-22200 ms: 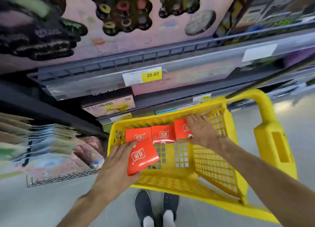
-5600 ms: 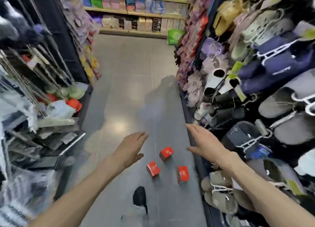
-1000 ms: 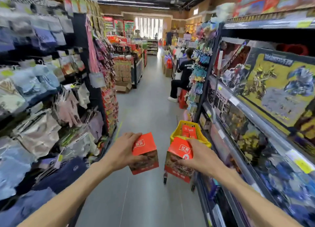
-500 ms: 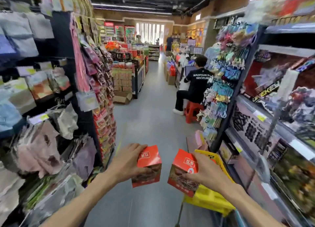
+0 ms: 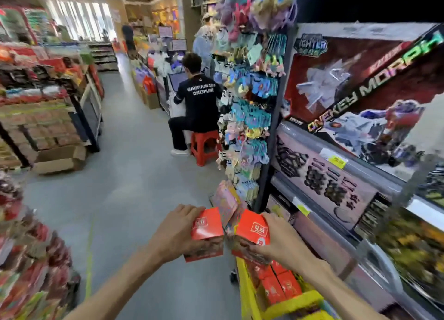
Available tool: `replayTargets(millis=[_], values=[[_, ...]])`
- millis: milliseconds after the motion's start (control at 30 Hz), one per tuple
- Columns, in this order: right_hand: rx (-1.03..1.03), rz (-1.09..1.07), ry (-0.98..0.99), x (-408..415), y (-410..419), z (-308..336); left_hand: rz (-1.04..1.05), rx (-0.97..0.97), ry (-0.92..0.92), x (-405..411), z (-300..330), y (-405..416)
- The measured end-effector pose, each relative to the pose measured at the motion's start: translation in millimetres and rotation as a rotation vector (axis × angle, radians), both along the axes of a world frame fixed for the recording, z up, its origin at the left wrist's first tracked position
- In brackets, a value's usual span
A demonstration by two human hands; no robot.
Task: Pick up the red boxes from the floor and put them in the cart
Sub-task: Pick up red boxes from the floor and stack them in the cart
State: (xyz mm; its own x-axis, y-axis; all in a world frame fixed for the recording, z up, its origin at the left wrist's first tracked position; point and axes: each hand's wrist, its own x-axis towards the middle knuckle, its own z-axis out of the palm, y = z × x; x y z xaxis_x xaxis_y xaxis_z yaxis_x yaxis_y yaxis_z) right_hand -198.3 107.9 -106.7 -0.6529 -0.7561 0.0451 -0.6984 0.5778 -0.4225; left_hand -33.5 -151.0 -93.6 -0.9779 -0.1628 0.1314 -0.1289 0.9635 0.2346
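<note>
My left hand (image 5: 176, 233) grips a red box (image 5: 206, 233) with a white label on top. My right hand (image 5: 281, 242) grips a second red box (image 5: 251, 232) right beside it; the two boxes nearly touch. Both are held at waist height, just above the near left corner of the yellow cart (image 5: 246, 293). Several more red boxes (image 5: 280, 286) lie inside the cart below my right wrist. Much of the cart is hidden by my right arm and the frame's lower edge.
Toy shelving (image 5: 348, 151) runs along the right, right next to the cart. A person in black sits on a red stool (image 5: 204, 146) further up the aisle. Cardboard boxes (image 5: 58, 158) and goods racks line the left. Grey floor (image 5: 129, 187) lies ahead.
I have walked forward along the aisle; the seated person looks closer. Both hands have carried their boxes nearer together and over the cart, which now sits directly beneath my right hand.
</note>
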Motion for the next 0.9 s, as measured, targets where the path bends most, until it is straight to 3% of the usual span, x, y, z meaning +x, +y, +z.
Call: replayTargets(millis=[233,567,900], values=[[0.097,-0.288,-0.04,-82.0,-21.8,-41.1,-0.264,0.008,-0.123,-165.7,-37.4,-47.0],[0.223,-0.753,-0.177,-120.8,-15.7,-92.1,-0.656,-0.068,-0.294,-355.5,-109.7,-28.6],[-0.055,-1.277,-0.323,-124.7,-51.3,-162.0,-1.008,-0.129,-0.418,-470.0,-233.6,-6.9]])
